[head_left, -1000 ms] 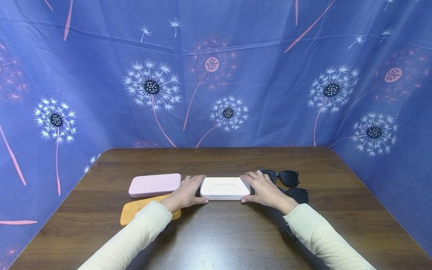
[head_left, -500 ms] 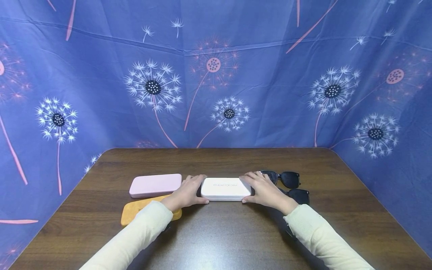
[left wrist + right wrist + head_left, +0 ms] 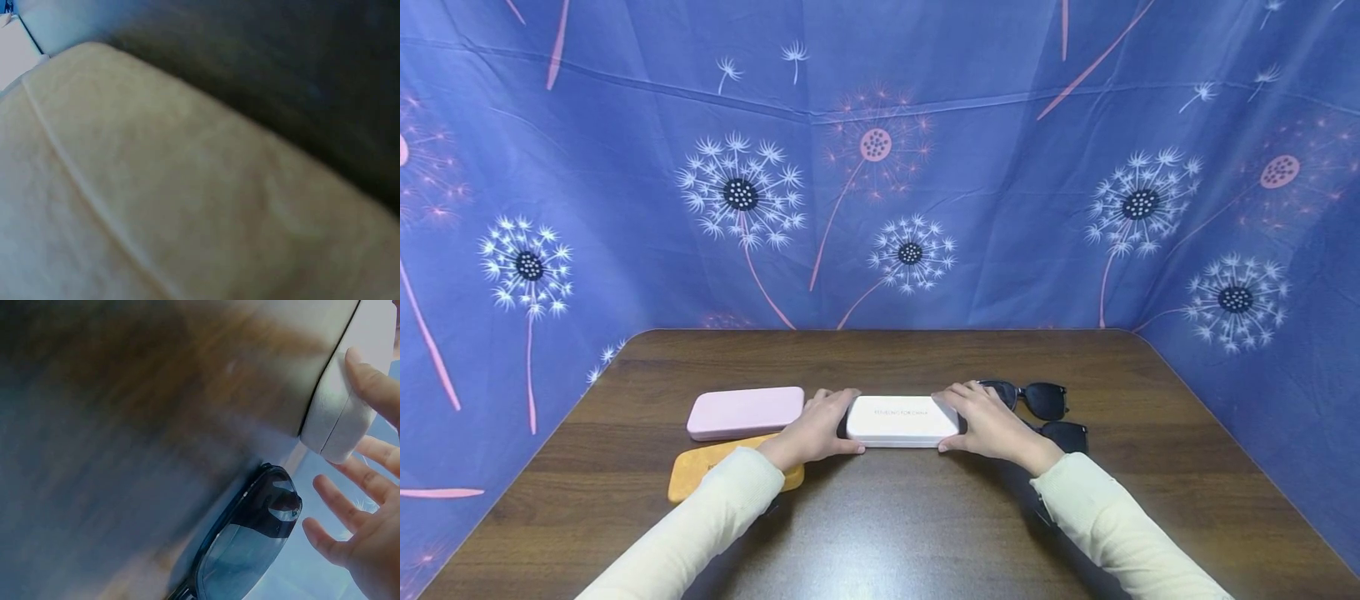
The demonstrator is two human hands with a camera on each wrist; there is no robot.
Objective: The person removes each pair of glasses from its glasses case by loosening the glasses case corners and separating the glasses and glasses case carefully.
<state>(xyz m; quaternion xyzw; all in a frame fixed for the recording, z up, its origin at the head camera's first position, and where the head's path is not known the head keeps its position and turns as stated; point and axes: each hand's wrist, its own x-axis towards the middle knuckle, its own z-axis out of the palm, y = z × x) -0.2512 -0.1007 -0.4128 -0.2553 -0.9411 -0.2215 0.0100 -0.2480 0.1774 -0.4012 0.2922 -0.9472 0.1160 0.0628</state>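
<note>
A white glasses case (image 3: pixel 902 419) with faint lettering on its lid lies closed at the middle of the table. My left hand (image 3: pixel 815 427) holds its left end, thumb at the front edge and fingers toward the back. At the other end my right hand (image 3: pixel 988 423) grips it the same way. The right wrist view shows the right thumb (image 3: pixel 374 387) on the side of the white case (image 3: pixel 334 419), the other fingers spread beyond it. Under the left forearm lies a yellow glasses case (image 3: pixel 700 468), which fills much of the left wrist view, blurred.
A pink glasses case (image 3: pixel 745 412) lies behind the yellow one. Beside the right hand are black sunglasses (image 3: pixel 1043 400) and another dark pair (image 3: pixel 1066 435), partly hidden by the hand. Something dark (image 3: pixel 1043 510) shows under the right sleeve. A blue dandelion-print cloth (image 3: pixel 1000 167) hangs behind the wooden table (image 3: pixel 880 358).
</note>
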